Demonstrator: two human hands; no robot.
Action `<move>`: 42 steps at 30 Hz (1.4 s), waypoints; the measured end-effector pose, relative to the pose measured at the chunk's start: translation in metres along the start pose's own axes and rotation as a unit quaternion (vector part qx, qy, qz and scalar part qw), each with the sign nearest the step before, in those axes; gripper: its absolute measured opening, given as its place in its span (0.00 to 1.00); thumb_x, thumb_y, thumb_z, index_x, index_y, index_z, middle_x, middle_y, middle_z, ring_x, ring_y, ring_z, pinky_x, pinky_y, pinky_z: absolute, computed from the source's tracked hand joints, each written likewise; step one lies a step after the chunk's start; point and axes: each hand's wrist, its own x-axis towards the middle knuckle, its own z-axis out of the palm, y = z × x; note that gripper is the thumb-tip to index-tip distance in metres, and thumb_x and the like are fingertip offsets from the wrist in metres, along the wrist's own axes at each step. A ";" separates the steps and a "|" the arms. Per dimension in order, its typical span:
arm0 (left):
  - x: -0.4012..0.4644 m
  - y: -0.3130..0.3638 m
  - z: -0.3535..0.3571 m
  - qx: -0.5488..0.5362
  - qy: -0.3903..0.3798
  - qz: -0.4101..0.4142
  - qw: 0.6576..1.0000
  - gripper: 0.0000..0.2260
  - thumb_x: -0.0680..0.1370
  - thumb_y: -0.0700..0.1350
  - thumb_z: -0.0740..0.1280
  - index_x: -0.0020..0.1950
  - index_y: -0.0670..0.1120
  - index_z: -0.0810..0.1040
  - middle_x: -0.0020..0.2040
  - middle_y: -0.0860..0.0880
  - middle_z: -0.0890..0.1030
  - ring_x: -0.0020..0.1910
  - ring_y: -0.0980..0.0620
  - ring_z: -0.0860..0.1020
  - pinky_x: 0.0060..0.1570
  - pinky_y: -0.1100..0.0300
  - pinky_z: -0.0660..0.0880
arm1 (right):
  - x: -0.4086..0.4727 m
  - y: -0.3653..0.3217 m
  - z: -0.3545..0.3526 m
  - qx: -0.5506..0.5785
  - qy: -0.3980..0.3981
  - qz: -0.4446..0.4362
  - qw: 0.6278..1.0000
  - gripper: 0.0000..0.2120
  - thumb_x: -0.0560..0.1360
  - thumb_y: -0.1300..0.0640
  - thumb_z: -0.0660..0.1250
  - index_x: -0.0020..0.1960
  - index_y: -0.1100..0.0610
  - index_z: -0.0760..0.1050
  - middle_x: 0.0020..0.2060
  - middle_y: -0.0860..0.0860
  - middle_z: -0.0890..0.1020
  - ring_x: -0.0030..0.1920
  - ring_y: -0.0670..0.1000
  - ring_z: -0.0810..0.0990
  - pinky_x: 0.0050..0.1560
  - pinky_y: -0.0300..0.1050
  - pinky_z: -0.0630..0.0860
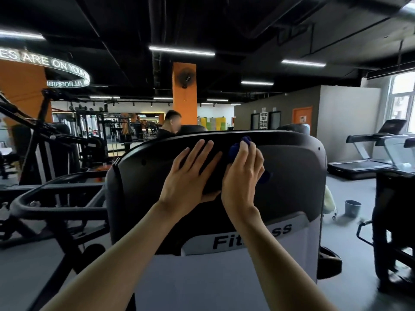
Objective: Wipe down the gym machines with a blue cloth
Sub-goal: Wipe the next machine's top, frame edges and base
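A gym machine's dark plastic shroud [289,176] fills the middle of the view, with a white panel [224,277] reading "Fitness" below it. My right hand [243,176] is shut on a bunched blue cloth [234,151] and presses it against the shroud near its top edge. Bits of cloth show above my fingers and at the right of my palm. My left hand [190,176] lies flat on the shroud just to the left, fingers spread, holding nothing.
A black tubular frame [56,205] of another machine stands at the left. Treadmills [368,153] line the right side, with a dark machine [393,221] nearer. A grey bucket [352,207] sits on the floor. A person [168,126] stands behind the shroud.
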 end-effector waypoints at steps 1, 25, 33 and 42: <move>-0.001 -0.002 -0.002 0.001 -0.004 0.003 1.000 0.38 0.80 0.68 0.57 0.84 0.47 0.60 0.85 0.42 0.55 0.84 0.44 0.53 0.81 0.44 0.55 | 0.004 -0.005 0.002 0.004 0.001 0.019 1.000 0.24 0.79 0.66 0.67 0.73 0.65 0.67 0.73 0.63 0.71 0.74 0.63 0.67 0.71 0.60 0.68; -0.025 -0.021 0.008 -0.012 -0.012 -0.051 0.999 0.50 0.75 0.75 0.61 0.84 0.41 0.55 0.85 0.40 0.52 0.84 0.41 0.50 0.80 0.38 0.52 | 0.008 -0.001 -0.015 -0.026 -0.138 -0.163 0.977 0.31 0.80 0.54 0.56 0.82 0.59 0.58 0.81 0.56 0.60 0.82 0.55 0.53 0.82 0.56 0.52; -0.066 -0.025 0.010 0.005 -0.041 -0.107 0.993 0.48 0.78 0.75 0.54 0.85 0.41 0.51 0.85 0.40 0.50 0.84 0.41 0.49 0.81 0.38 0.52 | -0.030 -0.027 -0.011 -0.058 -0.206 -0.304 0.928 0.33 0.79 0.51 0.54 0.83 0.55 0.54 0.83 0.53 0.53 0.83 0.53 0.47 0.82 0.54 0.47; -0.114 -0.065 0.006 -0.048 -0.077 -0.170 0.981 0.57 0.72 0.79 0.58 0.84 0.39 0.50 0.84 0.36 0.48 0.83 0.34 0.49 0.77 0.32 0.59 | -0.013 -0.098 0.012 -0.081 -0.140 -0.164 0.973 0.33 0.79 0.50 0.51 0.81 0.61 0.58 0.80 0.59 0.62 0.81 0.59 0.56 0.81 0.56 0.52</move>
